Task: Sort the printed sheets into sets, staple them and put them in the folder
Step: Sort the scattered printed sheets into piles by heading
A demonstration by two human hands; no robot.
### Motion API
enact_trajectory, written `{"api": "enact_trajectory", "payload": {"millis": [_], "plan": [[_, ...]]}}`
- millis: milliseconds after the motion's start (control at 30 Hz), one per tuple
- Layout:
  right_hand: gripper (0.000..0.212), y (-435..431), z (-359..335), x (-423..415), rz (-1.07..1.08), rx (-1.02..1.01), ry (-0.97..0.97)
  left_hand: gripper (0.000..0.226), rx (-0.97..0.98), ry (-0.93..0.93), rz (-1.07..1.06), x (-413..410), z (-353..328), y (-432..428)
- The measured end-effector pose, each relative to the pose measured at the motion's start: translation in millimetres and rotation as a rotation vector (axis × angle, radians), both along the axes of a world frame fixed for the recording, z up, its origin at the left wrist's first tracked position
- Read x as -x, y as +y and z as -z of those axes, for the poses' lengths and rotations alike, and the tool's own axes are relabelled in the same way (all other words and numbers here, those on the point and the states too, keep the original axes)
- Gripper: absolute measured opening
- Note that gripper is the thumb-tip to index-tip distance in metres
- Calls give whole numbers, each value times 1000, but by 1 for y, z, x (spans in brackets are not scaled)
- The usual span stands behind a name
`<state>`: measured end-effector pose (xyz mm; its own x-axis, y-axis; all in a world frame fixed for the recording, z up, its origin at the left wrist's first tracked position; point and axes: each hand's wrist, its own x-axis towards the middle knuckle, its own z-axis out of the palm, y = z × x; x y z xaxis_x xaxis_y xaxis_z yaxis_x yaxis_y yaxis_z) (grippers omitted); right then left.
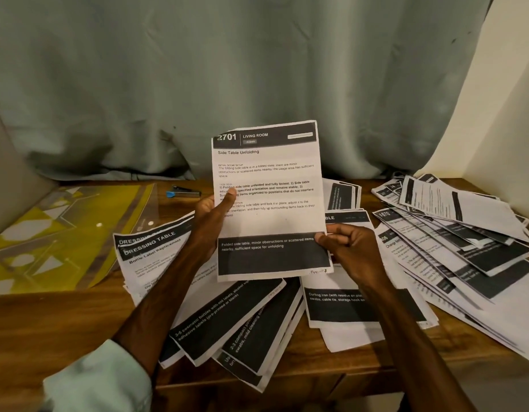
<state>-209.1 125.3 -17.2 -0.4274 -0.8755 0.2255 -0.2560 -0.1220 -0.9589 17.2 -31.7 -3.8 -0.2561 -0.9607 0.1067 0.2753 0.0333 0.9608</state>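
Printed sheets (pixel 251 316) cover most of the wooden table (pixel 64 322), all white paper with black header bars and black blocks at the bottom.

Starting at the left of the frame, a clear glossy plastic folder (pixel 64 233) with a yellow and grey geometric pattern lies flat. Just past its upper right corner sits a small stapler (pixel 183 191), dark with a blue end. Lower middle-left is a fanned pile (pixel 156 248) headed "Dressing Table", corners a bit curled.

Left hand (pixel 211 221) rises over that pile and grips the held sheet (pixel 269 179) by its left edge, thumb pressed across the text on the front, fingers behind. That sheet stands nearly upright in the centre of the frame, headed "2701 Living Room, Side Table Unfolding" (can't tell if more pages are tucked behind it). Right hand (pixel 351 251) pinches its lower right edge, fingers curled.

Under that hand is another small pile (pixel 346 307), and at far right a messy sloping heap (pixel 465 233). A wrinkled grey-green curtain (pixel 227 69) hangs behind everything.
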Motion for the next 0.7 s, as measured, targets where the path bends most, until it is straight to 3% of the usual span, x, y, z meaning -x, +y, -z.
{"api": "enact_trajectory", "payload": {"millis": [200,700], "plan": [[12,2,5,10,83,-11,-12,23,31,21,93,-2,-1,0],[11,13,6,25,134,-26,-9,29,97,-90,64,-1,2,-1]]}}
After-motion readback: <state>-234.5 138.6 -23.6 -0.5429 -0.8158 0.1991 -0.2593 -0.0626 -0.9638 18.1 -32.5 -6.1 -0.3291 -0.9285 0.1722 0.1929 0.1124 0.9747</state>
